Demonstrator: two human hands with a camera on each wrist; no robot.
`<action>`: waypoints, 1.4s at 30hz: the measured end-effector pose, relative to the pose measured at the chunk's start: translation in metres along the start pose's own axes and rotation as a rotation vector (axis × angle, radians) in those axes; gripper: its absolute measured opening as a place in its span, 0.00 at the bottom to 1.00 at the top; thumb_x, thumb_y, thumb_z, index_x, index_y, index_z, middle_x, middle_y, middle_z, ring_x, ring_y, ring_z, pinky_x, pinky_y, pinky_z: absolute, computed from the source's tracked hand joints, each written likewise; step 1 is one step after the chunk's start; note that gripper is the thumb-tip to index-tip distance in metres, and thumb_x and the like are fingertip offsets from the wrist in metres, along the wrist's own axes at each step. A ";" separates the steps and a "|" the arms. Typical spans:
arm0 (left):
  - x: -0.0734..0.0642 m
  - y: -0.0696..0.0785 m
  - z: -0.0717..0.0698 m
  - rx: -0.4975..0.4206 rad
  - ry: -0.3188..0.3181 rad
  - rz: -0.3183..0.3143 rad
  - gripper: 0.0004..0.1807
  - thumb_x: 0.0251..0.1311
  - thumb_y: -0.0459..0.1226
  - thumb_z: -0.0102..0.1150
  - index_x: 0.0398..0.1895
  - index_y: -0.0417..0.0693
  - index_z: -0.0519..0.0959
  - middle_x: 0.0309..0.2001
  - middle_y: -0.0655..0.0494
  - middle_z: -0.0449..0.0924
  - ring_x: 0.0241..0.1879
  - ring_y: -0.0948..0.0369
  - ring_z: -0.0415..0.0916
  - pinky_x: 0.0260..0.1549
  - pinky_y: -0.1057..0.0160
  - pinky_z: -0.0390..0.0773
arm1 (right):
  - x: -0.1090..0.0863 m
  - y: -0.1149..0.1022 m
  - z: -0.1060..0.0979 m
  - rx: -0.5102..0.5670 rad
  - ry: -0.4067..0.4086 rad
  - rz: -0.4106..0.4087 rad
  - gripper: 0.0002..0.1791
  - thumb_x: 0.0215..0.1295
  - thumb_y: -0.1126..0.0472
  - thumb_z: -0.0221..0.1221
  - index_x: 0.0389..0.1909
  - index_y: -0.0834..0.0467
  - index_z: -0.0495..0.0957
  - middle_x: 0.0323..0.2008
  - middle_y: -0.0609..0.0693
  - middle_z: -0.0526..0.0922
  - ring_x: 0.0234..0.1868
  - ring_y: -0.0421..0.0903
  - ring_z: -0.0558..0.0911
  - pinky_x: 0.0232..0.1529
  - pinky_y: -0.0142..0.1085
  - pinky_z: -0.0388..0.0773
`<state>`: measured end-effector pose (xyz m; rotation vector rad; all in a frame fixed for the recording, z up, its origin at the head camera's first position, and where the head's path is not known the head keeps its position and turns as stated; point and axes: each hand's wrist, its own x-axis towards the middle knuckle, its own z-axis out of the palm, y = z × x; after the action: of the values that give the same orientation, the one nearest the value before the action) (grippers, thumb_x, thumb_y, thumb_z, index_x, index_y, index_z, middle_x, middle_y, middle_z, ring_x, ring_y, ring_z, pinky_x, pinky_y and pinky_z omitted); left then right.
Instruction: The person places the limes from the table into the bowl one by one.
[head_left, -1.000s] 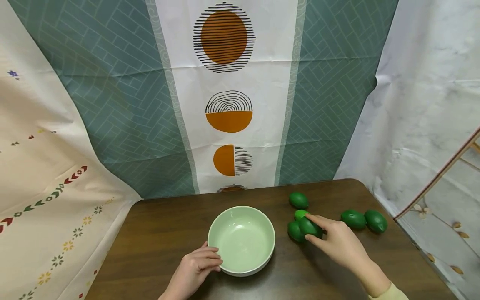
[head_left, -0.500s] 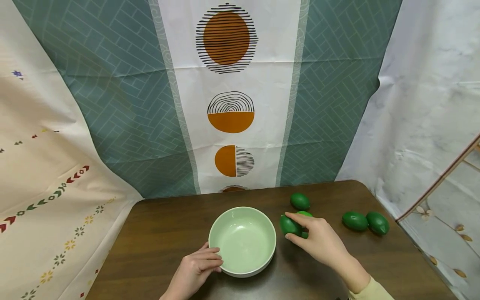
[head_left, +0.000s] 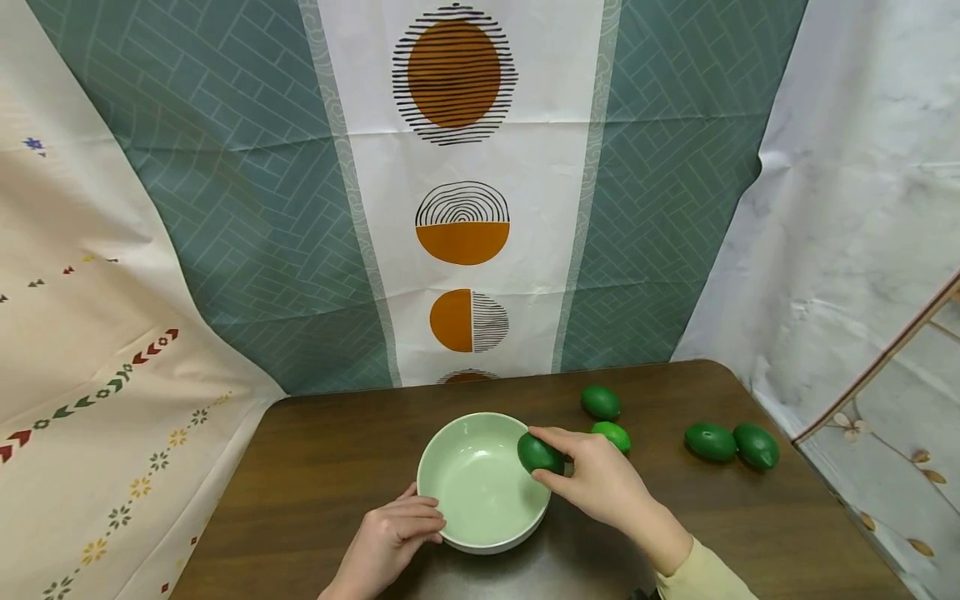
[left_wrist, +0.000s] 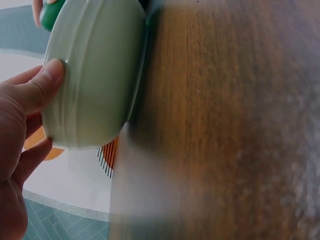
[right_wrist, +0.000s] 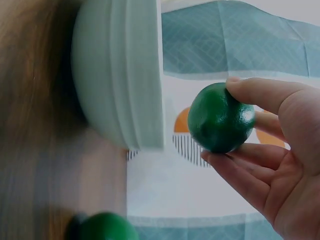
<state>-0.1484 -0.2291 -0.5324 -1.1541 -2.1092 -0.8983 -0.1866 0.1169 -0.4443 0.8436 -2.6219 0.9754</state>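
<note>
Pinching a glossy, dark green, rounded fruit between the thumb and fingertips of the right hand, above the right rim of a pale green, round, glazed bowl and clear of touching it. Gripping that same bowl at its near left side with the left hand, with the thumb pressed to the outer wall and fingers at the rim. Just right of the bowl, past the right hand and partly hidden by it, a bright green, rounded fruit. Behind and right of the bowl, a dark green oval fruit. Well to the bowl's right, a touching pair of dark green oval fruits. Under the bowl, a dark brown wooden table; behind it, a teal-and-white patterned cloth with orange circles.
</note>
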 end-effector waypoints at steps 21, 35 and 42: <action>-0.001 0.000 0.001 -0.046 0.003 -0.008 0.06 0.59 0.32 0.79 0.39 0.45 0.92 0.41 0.54 0.90 0.43 0.52 0.89 0.73 0.57 0.72 | 0.049 -0.019 0.079 0.042 -0.240 -0.034 0.29 0.62 0.54 0.78 0.64 0.56 0.86 0.54 0.46 0.90 0.47 0.36 0.85 0.46 0.32 0.86; -0.001 0.000 0.002 -0.046 0.008 -0.001 0.04 0.65 0.37 0.75 0.38 0.46 0.92 0.41 0.55 0.90 0.43 0.52 0.89 0.73 0.58 0.71 | 0.066 -0.030 0.110 0.023 -0.304 0.011 0.25 0.60 0.55 0.78 0.59 0.53 0.88 0.43 0.40 0.89 0.35 0.32 0.79 0.36 0.25 0.78; -0.002 0.000 0.002 -0.044 0.010 -0.001 0.04 0.65 0.37 0.74 0.38 0.46 0.92 0.41 0.54 0.90 0.43 0.52 0.89 0.73 0.58 0.72 | 0.068 -0.029 0.120 0.020 -0.311 0.035 0.23 0.61 0.55 0.78 0.58 0.51 0.88 0.40 0.37 0.88 0.33 0.32 0.77 0.34 0.26 0.76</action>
<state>-0.1478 -0.2285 -0.5349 -1.1687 -2.0918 -0.9535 -0.2248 -0.0096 -0.4934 1.0319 -2.8972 0.9466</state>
